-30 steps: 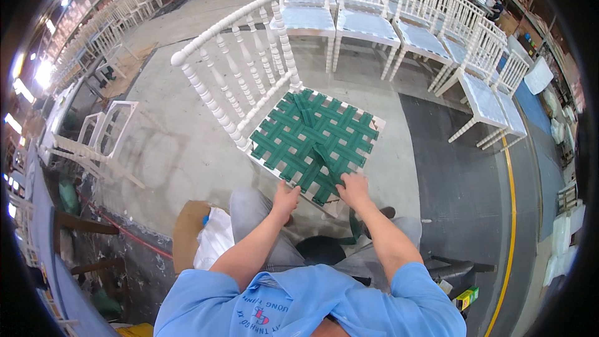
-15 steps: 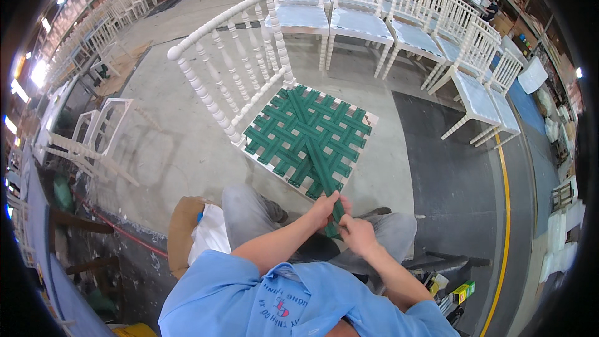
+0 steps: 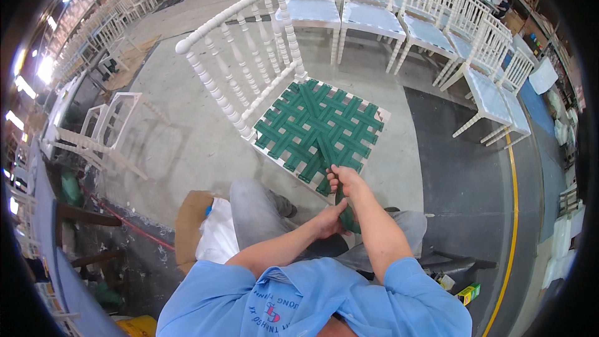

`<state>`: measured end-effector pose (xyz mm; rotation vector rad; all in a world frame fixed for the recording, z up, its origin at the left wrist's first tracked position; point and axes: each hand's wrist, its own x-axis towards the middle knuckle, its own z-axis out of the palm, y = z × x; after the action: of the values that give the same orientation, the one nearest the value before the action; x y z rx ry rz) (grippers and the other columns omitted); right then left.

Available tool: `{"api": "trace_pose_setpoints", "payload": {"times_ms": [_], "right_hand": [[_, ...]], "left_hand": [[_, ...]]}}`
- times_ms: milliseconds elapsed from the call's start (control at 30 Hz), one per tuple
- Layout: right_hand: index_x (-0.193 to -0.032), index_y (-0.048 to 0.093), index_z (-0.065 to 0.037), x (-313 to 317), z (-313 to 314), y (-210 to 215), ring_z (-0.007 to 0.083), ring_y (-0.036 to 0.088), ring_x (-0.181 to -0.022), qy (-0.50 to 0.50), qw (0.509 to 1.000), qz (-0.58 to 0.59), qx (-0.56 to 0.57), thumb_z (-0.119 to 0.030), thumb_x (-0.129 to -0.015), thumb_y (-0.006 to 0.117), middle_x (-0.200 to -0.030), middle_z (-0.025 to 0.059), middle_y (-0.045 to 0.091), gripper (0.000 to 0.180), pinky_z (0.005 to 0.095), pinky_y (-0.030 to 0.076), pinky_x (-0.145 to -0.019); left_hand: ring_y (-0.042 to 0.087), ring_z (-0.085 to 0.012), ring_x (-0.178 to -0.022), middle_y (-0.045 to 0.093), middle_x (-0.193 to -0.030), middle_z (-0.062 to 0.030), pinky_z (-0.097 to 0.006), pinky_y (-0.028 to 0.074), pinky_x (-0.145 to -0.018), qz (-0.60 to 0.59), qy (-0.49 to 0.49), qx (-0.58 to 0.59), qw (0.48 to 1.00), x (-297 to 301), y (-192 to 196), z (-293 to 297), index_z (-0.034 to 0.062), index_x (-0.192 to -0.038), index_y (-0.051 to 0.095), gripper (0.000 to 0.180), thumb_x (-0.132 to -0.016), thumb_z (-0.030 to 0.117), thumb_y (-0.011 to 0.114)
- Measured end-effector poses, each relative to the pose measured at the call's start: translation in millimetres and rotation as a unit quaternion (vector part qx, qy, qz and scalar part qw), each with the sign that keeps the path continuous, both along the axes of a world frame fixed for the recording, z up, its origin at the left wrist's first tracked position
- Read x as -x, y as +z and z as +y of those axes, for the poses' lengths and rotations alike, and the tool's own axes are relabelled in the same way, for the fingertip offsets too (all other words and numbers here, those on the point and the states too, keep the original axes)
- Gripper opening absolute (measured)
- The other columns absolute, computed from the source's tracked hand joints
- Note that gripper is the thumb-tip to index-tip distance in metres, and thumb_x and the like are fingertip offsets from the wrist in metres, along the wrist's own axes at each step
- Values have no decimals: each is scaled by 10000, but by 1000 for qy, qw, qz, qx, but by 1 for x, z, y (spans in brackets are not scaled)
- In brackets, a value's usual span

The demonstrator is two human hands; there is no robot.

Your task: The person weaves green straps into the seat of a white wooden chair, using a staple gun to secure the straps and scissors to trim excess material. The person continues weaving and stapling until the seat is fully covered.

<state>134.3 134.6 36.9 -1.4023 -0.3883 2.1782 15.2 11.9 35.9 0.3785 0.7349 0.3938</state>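
Note:
A white wooden chair [image 3: 226, 22] with turned spindles stands before me, its seat covered by a woven lattice of green webbing [image 3: 287, 130]. One loose green strap [image 3: 326, 150] lies diagonally over the lattice and comes off toward me at the near side. My right hand [image 3: 347, 180] is closed round this strap just above the seat's near right edge. Lower down, between my knees, my left hand [image 3: 327, 221] grips the strap's trailing length, where a hanging part shows beside the fingers. The left fingertips are partly hidden.
Rows of white chairs with pale blue-white seats [image 3: 373, 17] stand at the back and right. To the left a bare white chair frame [image 3: 103, 128] lies near a blue-edged bench [image 3: 72, 274]. A brown carton [image 3: 189, 221] with white plastic sits beside my left leg. Small boxes [image 3: 469, 293] lie at my right.
My right hand has moved up along the strap to the seat's edge. My left hand has slid down it toward my lap. The view has shifted slightly.

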Motion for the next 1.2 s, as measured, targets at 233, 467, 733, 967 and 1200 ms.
{"api": "trace_pose_setpoints", "payload": {"times_ms": [233, 467, 733, 967, 1200], "right_hand": [[-970, 565, -110, -8, -14, -9, 122, 334, -458, 30, 979, -186, -81, -347, -1128, 475, -659, -22, 477, 299, 330, 246, -418], [-922, 597, -79, -5, -61, -10, 125, 417, -527, 40, 947, -288, -138, -286, -1112, 486, -669, -5, 503, 302, 319, 314, -463], [-881, 601, -57, -13, -146, -1, 131, 482, -591, 17, 931, -341, -132, -361, -1131, 491, -674, 12, 523, 409, 331, 397, -533], [-860, 582, -80, 7, -157, -26, 108, 453, -581, 5, 940, -335, -56, -380, -1136, 483, -667, -10, 492, 419, 311, 367, -496], [-840, 574, -70, 22, -162, -46, 132, 472, -568, -11, 931, -350, -102, -378, -1142, 482, -639, 7, 498, 440, 347, 390, -550]], "left_hand": [[674, -300, -1078, 655, -1278, -128, -502, 538, -963, 331, 240, 59, 911, 29, -29, 19, 152, -1444, 542, 709, -981, 684, 619], [658, -310, -1078, 619, -1289, -156, -506, 603, -863, 264, 544, 106, 789, -7, -62, 94, 21, -1514, 437, 882, -922, 578, 779], [615, -296, -1240, 609, -1429, -149, -445, 555, -989, 202, 591, 64, 778, -8, -73, 96, -14, -1506, 487, 786, -947, 441, 801], [613, -281, -1255, 601, -1444, -153, -431, 531, -1024, 258, 563, 50, 784, 6, -77, 98, -24, -1502, 485, 781, -965, 461, 776], [621, -270, -1244, 594, -1452, -156, -420, 532, -1016, 213, 562, 56, 797, 13, -74, 98, -27, -1494, 490, 682, -1033, 432, 696]]}}
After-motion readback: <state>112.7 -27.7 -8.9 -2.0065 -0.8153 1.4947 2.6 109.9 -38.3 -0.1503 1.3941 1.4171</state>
